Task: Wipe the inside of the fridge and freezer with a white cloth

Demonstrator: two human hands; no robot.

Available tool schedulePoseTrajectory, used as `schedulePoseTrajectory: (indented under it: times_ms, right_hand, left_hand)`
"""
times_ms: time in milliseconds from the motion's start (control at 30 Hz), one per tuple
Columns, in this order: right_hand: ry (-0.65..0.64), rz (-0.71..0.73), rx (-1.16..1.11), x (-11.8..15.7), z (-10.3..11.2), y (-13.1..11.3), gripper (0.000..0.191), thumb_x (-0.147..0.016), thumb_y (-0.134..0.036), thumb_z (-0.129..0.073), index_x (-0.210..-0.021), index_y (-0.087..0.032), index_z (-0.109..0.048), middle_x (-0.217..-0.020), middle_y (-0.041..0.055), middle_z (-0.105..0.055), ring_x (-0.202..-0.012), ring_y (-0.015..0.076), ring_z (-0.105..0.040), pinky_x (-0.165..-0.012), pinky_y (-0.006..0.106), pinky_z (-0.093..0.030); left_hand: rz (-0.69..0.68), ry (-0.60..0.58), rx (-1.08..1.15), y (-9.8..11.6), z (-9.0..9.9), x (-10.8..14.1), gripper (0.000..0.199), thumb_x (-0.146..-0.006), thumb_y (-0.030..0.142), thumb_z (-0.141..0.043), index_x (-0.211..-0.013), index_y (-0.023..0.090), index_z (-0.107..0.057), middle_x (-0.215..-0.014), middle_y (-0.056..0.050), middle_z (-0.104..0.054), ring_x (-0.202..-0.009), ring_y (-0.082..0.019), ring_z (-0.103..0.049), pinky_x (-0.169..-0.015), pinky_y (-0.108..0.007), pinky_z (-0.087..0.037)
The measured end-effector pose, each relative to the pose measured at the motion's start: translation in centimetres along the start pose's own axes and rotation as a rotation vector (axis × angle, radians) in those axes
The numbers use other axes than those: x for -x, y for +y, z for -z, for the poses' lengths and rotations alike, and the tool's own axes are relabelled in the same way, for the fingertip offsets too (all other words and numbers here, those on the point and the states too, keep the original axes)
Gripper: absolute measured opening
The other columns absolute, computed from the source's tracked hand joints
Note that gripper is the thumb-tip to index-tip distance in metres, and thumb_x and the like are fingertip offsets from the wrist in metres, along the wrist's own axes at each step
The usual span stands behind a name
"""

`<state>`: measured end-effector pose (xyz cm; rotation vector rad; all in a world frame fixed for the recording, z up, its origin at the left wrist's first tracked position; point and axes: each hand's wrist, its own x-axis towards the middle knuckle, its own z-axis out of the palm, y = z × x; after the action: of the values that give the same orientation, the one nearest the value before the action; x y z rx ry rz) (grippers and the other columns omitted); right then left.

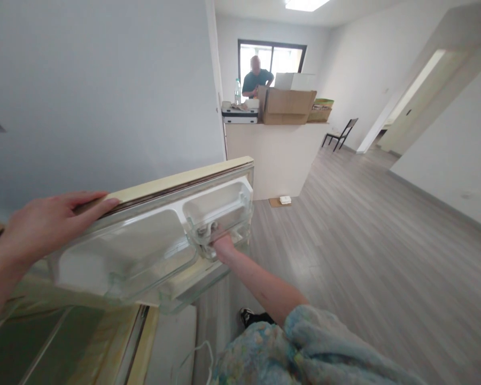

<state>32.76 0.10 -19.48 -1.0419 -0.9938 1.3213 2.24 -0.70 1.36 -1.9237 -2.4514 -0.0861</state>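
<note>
A cream refrigerator door (208,174) stands open in front of me, its inner side facing me with clear plastic shelf bins (144,251). My left hand (50,222) rests flat on the top edge of the door, fingers together. My right hand (221,247) reaches under the right-hand bin (224,206), its fingers curled on the bin's lower front edge and partly hidden behind the clear plastic. My right forearm comes out of a blue patterned sleeve (304,347).
A grey wall (104,96) rises behind the door. A white counter (276,155) carries a cardboard box (286,107), a bottle and trays; another person (256,80) stands behind it. Wood floor (364,256) stretches right, with a chair (342,133) far back.
</note>
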Motion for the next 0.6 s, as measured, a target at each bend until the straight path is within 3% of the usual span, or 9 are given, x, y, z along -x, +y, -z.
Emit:
schedulePoseTrajectory:
  times_ms: [67,167,233,300,367,500,600]
  right_hand:
    - [0.021,-0.047,-0.007,0.5,2.0,-0.7,0.022,-0.089,-0.036,-0.060,-0.095,-0.017,-0.071,-0.084,0.0078,-0.077,-0.084,0.0204,-0.072,-0.081,0.032,-0.060]
    - [0.186,-0.056,0.041,1.4,7.3,-2.1,0.028,-0.089,-0.033,-0.054,-0.104,-0.016,-0.069,-0.105,0.0110,-0.077,-0.094,0.0214,-0.072,-0.088,0.033,-0.058]
    - [0.322,0.043,0.206,2.0,10.2,-2.9,0.033,-0.090,-0.036,-0.053,-0.112,-0.016,-0.068,-0.115,0.0116,-0.075,-0.101,0.0222,-0.069,-0.093,0.034,-0.055]
    - [0.324,0.131,0.430,2.2,11.1,-3.1,0.031,-0.089,-0.035,-0.054,-0.110,-0.017,-0.068,-0.113,0.0119,-0.075,-0.103,0.0234,-0.068,-0.095,0.035,-0.053]
    - [0.178,0.141,0.590,2.1,9.6,-2.5,0.022,-0.087,-0.027,-0.054,-0.100,-0.017,-0.069,-0.105,0.0127,-0.075,-0.100,0.0255,-0.068,-0.096,0.038,-0.052]
    - [-0.153,0.182,0.637,1.9,3.4,-0.5,0.024,-0.082,-0.012,-0.053,-0.095,-0.018,-0.072,-0.106,0.0102,-0.076,-0.113,0.0253,-0.068,-0.105,0.037,-0.050]
    - [-0.193,0.213,0.641,2.9,1.4,0.1,0.029,-0.083,-0.011,-0.052,-0.102,-0.018,-0.073,-0.115,0.0101,-0.076,-0.118,0.0242,-0.067,-0.106,0.035,-0.050]
  left_hand:
    - [0.004,-0.018,-0.008,0.2,0.0,0.2,0.101,-0.084,0.093,-0.023,-0.144,0.025,-0.066,-0.127,-0.018,-0.073,-0.109,-0.045,-0.068,-0.078,-0.045,-0.050]
    - [0.013,-0.039,-0.004,1.5,1.0,1.2,0.100,-0.084,0.093,-0.021,-0.143,0.025,-0.066,-0.130,-0.017,-0.072,-0.112,-0.044,-0.067,-0.081,-0.044,-0.049]
    - [0.019,-0.040,-0.002,2.6,1.7,2.0,0.098,-0.086,0.091,-0.022,-0.143,0.025,-0.066,-0.132,-0.016,-0.071,-0.115,-0.045,-0.066,-0.082,-0.044,-0.049]
    - [0.020,-0.028,-0.004,3.3,2.2,2.5,0.094,-0.088,0.088,-0.023,-0.143,0.026,-0.066,-0.133,-0.015,-0.071,-0.118,-0.045,-0.064,-0.083,-0.045,-0.049]
    - [0.018,-0.016,0.009,3.6,2.4,2.7,0.090,-0.089,0.087,-0.025,-0.142,0.027,-0.066,-0.135,-0.014,-0.070,-0.120,-0.044,-0.063,-0.086,-0.046,-0.049]
    - [0.013,-0.006,0.061,3.5,2.5,2.9,0.087,-0.089,0.086,-0.031,-0.141,0.026,-0.067,-0.136,-0.012,-0.070,-0.123,-0.043,-0.063,-0.088,-0.044,-0.049]
    - [-0.010,-0.010,0.079,3.6,2.7,3.1,0.086,-0.090,0.085,-0.032,-0.142,0.025,-0.066,-0.134,-0.014,-0.070,-0.122,-0.042,-0.063,-0.088,-0.044,-0.048]
